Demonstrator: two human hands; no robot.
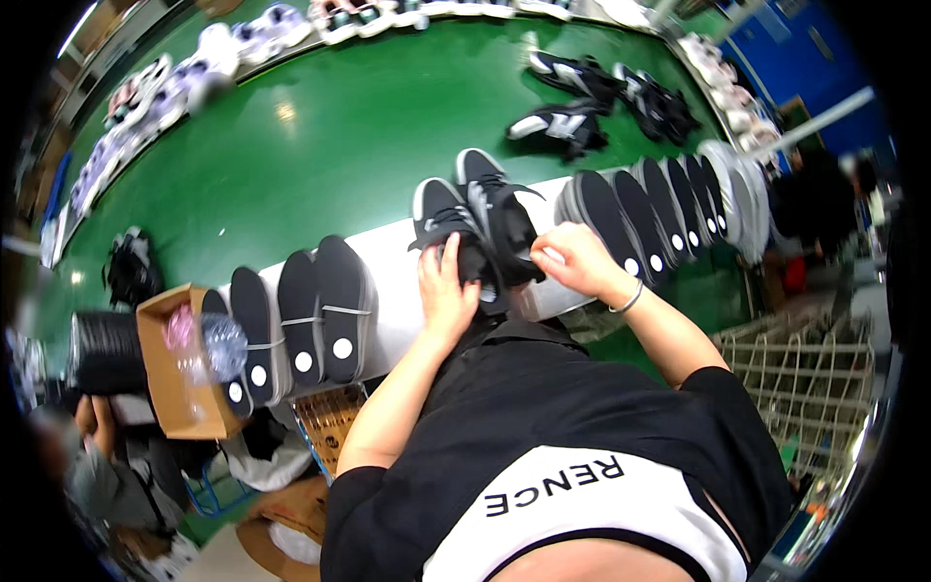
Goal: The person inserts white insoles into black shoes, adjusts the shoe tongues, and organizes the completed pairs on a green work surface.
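Midway along the white worktop (pixel 396 291), two black shoes (pixel 497 215) sit side by side, bare surface to their left. The left hand (pixel 448 299) spreads over one shoe's opening; the right hand (pixel 582 260) curls narrowly beside the other; I cannot tell whether either grips anything. A cardboard box (pixel 167 398) at the left end holds clear plastic (pixel 225 346).

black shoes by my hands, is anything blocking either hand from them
Nothing visible does: the left hand is on the left shoe, and the right hand is close beside the right shoe, contact unclear. The black insoles are off to both sides.
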